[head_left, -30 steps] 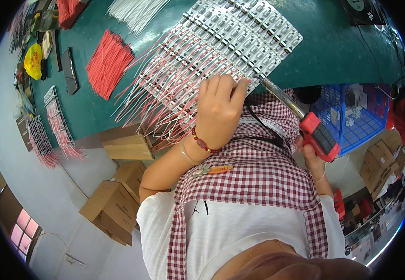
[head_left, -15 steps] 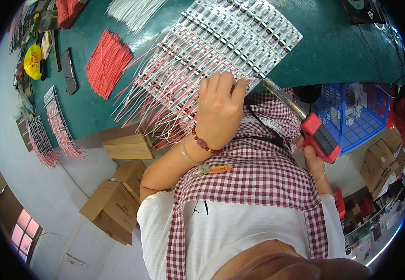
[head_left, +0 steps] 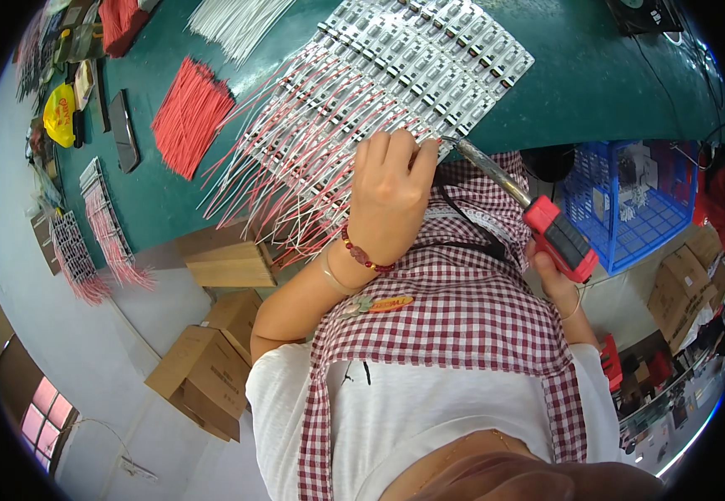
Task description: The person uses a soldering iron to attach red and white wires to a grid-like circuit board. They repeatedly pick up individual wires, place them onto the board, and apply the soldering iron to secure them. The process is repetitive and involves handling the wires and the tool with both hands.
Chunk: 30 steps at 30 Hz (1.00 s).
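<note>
My left hand point(head_left: 387, 196) rests with curled fingers on the near edge of a panel of small circuit boards point(head_left: 412, 67), each with thin red and white wires point(head_left: 287, 179) fanning off it on the green table point(head_left: 596, 75). My right hand point(head_left: 558, 280) grips the red handle of a soldering iron point(head_left: 550, 234). Its metal shaft reaches up-left, the tip touching the panel's edge just right of my left fingers.
A bundle of cut red wires point(head_left: 191, 113) and white wires point(head_left: 233, 21) lie on the table's left. Finished wired strips point(head_left: 99, 221) hang at the left edge. A blue plastic basket point(head_left: 629, 200) sits at right. Cardboard boxes point(head_left: 204, 376) stand on the floor.
</note>
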### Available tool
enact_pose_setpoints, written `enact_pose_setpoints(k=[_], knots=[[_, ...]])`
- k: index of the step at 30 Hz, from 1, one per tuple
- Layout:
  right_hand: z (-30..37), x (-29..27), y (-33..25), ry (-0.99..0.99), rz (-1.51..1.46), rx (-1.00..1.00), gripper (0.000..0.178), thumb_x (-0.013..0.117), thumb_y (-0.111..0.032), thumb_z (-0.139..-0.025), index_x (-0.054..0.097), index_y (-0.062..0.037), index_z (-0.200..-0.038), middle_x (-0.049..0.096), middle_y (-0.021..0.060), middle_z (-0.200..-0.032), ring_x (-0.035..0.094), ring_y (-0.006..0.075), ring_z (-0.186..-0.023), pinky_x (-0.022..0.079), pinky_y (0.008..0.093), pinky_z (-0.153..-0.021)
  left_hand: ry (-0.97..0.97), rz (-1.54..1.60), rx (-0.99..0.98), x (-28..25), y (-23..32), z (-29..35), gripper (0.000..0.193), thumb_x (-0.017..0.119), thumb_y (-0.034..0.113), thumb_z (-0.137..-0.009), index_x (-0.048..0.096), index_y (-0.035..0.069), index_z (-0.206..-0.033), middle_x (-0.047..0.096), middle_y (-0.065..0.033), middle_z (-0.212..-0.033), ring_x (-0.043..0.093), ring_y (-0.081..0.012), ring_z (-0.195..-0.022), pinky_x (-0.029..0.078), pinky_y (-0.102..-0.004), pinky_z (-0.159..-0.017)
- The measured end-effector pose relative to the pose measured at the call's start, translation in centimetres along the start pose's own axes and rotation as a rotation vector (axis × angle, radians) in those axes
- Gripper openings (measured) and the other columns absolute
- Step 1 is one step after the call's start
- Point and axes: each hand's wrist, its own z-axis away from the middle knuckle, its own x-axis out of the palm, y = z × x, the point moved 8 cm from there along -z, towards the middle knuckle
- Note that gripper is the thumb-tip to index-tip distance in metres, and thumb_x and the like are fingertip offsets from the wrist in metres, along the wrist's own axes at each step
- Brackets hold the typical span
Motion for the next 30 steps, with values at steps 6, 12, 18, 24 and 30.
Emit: enact_pose_setpoints(k=[6,12,18,24,30], knots=[[0.1,-0.3,-0.5,0.040,-0.029,0.007,0.020,0.068,-0.014,-0.078,0.066,0.0009,-0.092,0.063,0.0131,-0.080,0.061,0.0262,-0.064,0.048,0.0335,-0.057,0.007,-0.006,-0.006,-0.1,0.1,-0.1,0.018,0.069,0.001,-0.076,0.068,0.005,-0.093,0.048,-0.0053,-0.076,0.050,-0.0223,-0.072,0.040,-0.0347,-0.066],[0.5,-0.9,0.2,0.033,-0.106,0.049,0.025,0.068,-0.022,-0.082,0.066,0.0009,-0.091,0.064,0.0111,-0.079,0.061,0.0233,-0.064,0.047,0.0328,-0.058,0.006,-0.015,-0.018,0.0,0.1,0.0,0.015,0.070,0.003,-0.077,0.067,0.005,-0.091,0.048,-0.0051,-0.076,0.050,-0.0226,-0.071,0.040,-0.0350,-0.066],[0.9,-0.8,0.6,-0.024,-0.195,0.068,0.028,0.069,-0.027,-0.083,0.065,0.0000,-0.087,0.063,0.0093,-0.076,0.060,0.0220,-0.062,0.046,0.0316,-0.058,0.061,-0.006,0.026,-0.7,0.8,0.1,0.014,0.070,0.002,-0.077,0.067,0.004,-0.091,0.047,-0.0055,-0.074,0.049,-0.0228,-0.069,0.039,-0.0355,-0.065],[1.0,-0.5,0.6,0.053,-0.161,0.019,0.029,0.069,-0.028,-0.083,0.065,0.0004,-0.085,0.061,0.0084,-0.074,0.059,0.0218,-0.062,0.046,0.0317,-0.057,0.080,0.033,0.017,0.2,0.8,0.4,0.014,0.071,-0.001,-0.076,0.067,0.003,-0.089,0.046,-0.0058,-0.072,0.049,-0.0225,-0.068,0.040,-0.0351,-0.061],[1.1,-0.5,0.7,0.042,-0.158,0.043,0.029,0.068,-0.029,-0.084,0.065,0.0001,-0.084,0.061,0.0080,-0.072,0.058,0.0216,-0.060,0.045,0.0320,-0.056,0.093,0.038,0.021,0.1,0.9,0.3,0.014,0.072,-0.001,-0.075,0.067,0.002,-0.088,0.046,-0.0059,-0.072,0.049,-0.0221,-0.067,0.040,-0.0346,-0.060]])
